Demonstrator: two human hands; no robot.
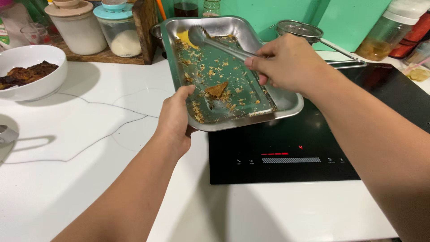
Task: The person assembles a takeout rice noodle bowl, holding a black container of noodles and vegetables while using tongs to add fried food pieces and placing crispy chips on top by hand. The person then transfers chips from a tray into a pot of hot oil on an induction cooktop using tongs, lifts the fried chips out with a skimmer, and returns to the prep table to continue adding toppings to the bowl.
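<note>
The left hand grips the near-left rim of the tilted steel tray, held over the induction hob's far-left corner. The right hand is closed around metal tongs; keeping the tray steady and sweeping gently would gather the crumbs and the one breaded piece.

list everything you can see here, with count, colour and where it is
metal tray: 1, silver, held tilted over the cooktop
tongs: 1, silver, over the tray
fried piece: 1, golden brown, in the tray among crumbs
induction cooktop: 1, black, right of counter
bowl: 1, white, far left, holding dark cooked food
lidded jars: 2, one beige lid, one blue, back left
mesh strainer: 1, metal, behind the tray
left hand: grips the tray's near edge
right hand: holds the tongs
</note>
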